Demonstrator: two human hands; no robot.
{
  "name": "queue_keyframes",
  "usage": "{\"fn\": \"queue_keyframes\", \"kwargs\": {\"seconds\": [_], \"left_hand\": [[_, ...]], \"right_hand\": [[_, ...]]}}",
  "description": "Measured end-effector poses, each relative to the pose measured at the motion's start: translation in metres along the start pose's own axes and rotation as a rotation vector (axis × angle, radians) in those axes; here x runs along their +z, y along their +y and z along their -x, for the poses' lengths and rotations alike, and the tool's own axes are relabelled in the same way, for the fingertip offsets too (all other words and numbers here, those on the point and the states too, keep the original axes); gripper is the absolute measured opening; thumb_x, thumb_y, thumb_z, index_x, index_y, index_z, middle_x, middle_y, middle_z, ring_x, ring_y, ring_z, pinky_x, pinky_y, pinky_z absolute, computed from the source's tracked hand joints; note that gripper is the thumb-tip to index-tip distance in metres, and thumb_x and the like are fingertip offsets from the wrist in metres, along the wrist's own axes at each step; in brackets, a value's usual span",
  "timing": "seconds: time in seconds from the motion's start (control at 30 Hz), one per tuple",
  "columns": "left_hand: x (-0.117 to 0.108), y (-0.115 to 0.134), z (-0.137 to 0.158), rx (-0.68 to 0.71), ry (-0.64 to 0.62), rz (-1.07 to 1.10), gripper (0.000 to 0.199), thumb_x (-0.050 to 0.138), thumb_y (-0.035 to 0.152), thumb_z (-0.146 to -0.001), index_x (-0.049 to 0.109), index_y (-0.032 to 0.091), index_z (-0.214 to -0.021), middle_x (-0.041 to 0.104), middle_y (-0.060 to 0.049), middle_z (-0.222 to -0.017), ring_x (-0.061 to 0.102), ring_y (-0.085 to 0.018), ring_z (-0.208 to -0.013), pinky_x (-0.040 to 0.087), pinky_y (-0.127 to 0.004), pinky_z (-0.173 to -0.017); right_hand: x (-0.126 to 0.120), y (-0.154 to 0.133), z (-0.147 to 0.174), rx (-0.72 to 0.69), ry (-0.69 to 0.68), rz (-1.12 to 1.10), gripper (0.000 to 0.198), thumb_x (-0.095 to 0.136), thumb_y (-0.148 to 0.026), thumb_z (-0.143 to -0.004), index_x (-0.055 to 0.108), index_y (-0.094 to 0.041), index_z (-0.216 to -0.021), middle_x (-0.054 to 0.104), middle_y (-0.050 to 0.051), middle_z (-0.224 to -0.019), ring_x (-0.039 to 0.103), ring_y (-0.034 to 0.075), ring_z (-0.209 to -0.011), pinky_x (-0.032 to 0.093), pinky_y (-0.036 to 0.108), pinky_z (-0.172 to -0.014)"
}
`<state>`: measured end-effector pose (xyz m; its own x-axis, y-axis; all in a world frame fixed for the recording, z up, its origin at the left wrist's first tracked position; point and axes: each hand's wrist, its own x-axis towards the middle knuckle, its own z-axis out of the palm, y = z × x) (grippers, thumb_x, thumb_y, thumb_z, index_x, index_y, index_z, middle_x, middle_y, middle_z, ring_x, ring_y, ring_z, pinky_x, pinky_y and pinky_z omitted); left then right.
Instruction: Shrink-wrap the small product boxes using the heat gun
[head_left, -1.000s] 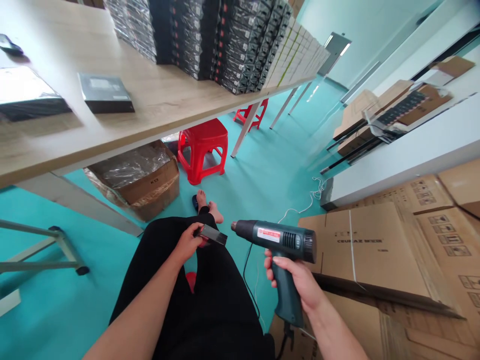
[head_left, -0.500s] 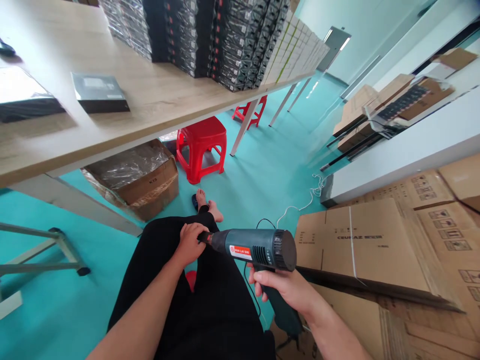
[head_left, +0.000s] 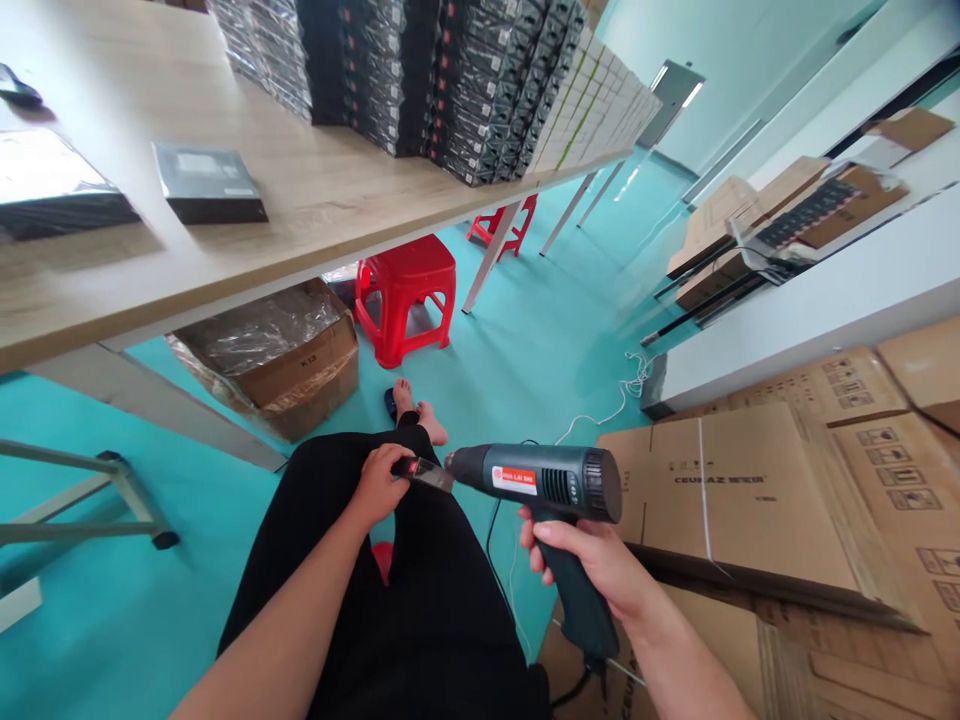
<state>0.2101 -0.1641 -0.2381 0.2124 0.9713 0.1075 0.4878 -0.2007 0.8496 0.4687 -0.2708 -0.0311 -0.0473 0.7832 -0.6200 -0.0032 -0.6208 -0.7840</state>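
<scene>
A small dark box point(head_left: 431, 476) is held over the lap, extending to the right of the left fingers point(head_left: 396, 457). Its left end, where a red mark is seen, is gripped by these fingers; the left hand point(head_left: 375, 485) is held back upward, and the left forearm is angled in from the lower left across the thigh.

Just right of the left fingers, the nozzle of a heat gun point(head_left: 544, 475) is pointed leftward at the box; whether the two touch cannot be told. Its handle is clasped by the right hand point(head_left: 581, 555), with the fingers curled round the front and the thumb laid across the rear. The right forearm is angled in from the lower right. Above the right fingers, "HUA LAI SHI" is read on a red-and-white label point(head_left: 514, 480).

To the right of the right fingers, "CEUKAZ" is read on a strapped carton point(head_left: 765, 520); the characters following are too small to be read.

Beyond the left fingers, "K13" is read on an open carton point(head_left: 326, 375) holding clear wrapping, beside a red stool point(head_left: 405, 265). Farther up, film-wrapped black boxes point(head_left: 480, 90) are stacked on the bench point(head_left: 322, 190).
</scene>
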Motion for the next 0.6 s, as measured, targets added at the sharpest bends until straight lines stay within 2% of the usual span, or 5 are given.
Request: {"fn": "queue_keyframes", "kwargs": {"seconds": [0.1, 0.27, 0.43, 0.53, 0.6], "left_hand": [[0.004, -0.008, 0.0, -0.04, 0.019, 0.091, 0.037, 0.051, 0.01, -0.063, 0.06, 0.022, -0.096, 0.057, -0.005, -0.103, 0.051, -0.023, -0.1, 0.039, -0.038, -0.091], [0.005, -0.012, -0.001, -0.103, 0.023, 0.3, 0.037, 0.052, 0.011, -0.062, 0.061, 0.019, -0.097, 0.057, -0.006, -0.102, 0.053, -0.023, -0.1, 0.04, -0.038, -0.091], [0.001, 0.001, -0.002, -0.171, -0.028, 0.474, 0.032, 0.053, 0.013, -0.063, 0.06, 0.018, -0.093, 0.058, -0.003, -0.091, 0.054, -0.021, -0.089, 0.041, -0.033, -0.083], [-0.001, 0.011, -0.002, -0.248, -0.094, 0.621, 0.031, 0.049, 0.012, -0.061, 0.059, 0.018, -0.089, 0.057, -0.001, -0.08, 0.053, -0.019, -0.079, 0.04, -0.03, -0.072], [-0.002, 0.014, -0.002, -0.294, -0.103, 0.706, 0.032, 0.047, 0.012, -0.058, 0.059, 0.017, -0.087, 0.056, 0.0, -0.076, 0.051, -0.018, -0.075, 0.039, -0.028, -0.068]], "right_hand": [[-0.005, 0.001, 0.004, 0.038, -0.089, 0.006, 0.032, 0.064, -0.033, -0.078, 0.064, -0.012, -0.102, 0.064, 0.009, -0.089, 0.06, 0.016, -0.068, 0.049, 0.025, -0.057], [-0.017, 0.01, 0.006, -0.002, 0.065, 0.004, 0.032, 0.062, -0.036, -0.08, 0.063, -0.013, -0.103, 0.063, 0.008, -0.085, 0.058, 0.015, -0.068, 0.05, 0.026, -0.056], [-0.023, 0.017, 0.013, 0.072, -0.049, -0.029, 0.03, 0.063, -0.032, -0.081, 0.062, -0.013, -0.104, 0.064, 0.009, -0.091, 0.06, 0.015, -0.07, 0.049, 0.025, -0.059], [-0.021, 0.018, 0.014, -0.002, 0.018, -0.038, 0.029, 0.062, -0.033, -0.082, 0.062, -0.014, -0.103, 0.063, 0.007, -0.087, 0.058, 0.014, -0.069, 0.049, 0.026, -0.058], [-0.021, 0.017, 0.016, 0.006, 0.032, -0.055, 0.029, 0.061, -0.033, -0.082, 0.061, -0.014, -0.105, 0.063, 0.007, -0.087, 0.058, 0.014, -0.068, 0.049, 0.025, -0.057]]}}
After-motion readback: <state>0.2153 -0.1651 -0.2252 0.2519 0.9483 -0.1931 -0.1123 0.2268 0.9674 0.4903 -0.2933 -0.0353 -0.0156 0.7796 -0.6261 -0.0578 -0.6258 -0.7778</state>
